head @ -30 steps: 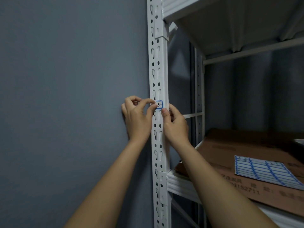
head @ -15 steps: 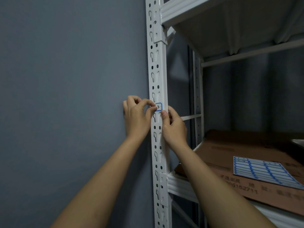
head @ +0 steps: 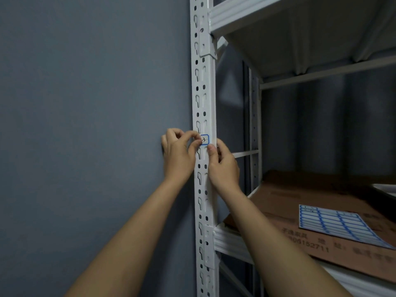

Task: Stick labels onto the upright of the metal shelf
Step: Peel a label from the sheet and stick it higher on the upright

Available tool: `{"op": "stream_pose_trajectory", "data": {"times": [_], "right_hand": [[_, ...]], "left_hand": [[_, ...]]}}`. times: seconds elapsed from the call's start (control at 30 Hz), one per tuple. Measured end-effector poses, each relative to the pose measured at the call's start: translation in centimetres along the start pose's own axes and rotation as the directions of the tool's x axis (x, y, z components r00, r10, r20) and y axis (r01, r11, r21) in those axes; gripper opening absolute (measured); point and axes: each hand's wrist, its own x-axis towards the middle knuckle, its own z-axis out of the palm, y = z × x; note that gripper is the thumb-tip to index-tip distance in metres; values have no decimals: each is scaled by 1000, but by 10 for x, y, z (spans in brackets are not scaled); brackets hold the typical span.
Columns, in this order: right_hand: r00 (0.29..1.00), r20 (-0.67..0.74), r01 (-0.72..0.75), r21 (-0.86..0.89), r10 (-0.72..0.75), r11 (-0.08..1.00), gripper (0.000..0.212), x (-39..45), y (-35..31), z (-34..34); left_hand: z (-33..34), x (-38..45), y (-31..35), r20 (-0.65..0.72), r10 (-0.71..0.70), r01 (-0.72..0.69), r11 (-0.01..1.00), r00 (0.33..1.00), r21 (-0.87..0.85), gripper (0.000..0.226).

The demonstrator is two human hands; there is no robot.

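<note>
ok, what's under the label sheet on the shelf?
The label sheet lies on flattened brown cardboard with printed text. What's under the cardboard is hidden; only the white shelf edge shows.

Grey wall (head: 85, 125) close left of upright (head: 203, 99); open bay right, above cardboard (head: 321, 211), capped by upper shelf (head: 300, 28).

Both hands, left hand (head: 179, 153) and right hand (head: 222, 166), apparently pressing blue-bordered label (head: 204, 139) onto white upright (head: 203, 93)

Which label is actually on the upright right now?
The single blue-edged label with handwriting, between the left hand and right hand. The others sit unpeeled on the label sheet lying on the cardboard.
</note>
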Motion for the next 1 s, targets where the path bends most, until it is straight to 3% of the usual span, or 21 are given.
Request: {"op": "stream_pose_trajectory", "data": {"times": [0.33,0.57,0.8,1.0], "right_hand": [[999,33,2,2,-2,1000,24,1,-5,-4],[999,32,21,-40,-20,999,28,3,1,0],[997,39,69,-52,-67,996,25,2,3,-6],[998,28,63,-48,-62,997,26,0,2,-5]], "left_hand": [[-4,-2,5,-83,1,1,1000,997,23,3],[-6,3,4,18,55,-56,997,998,61,4],[-5,-1,4,-81,58,-54,997,995,55,8],[-5,-1,4,-31,43,-41,998,999,51,5]]}}
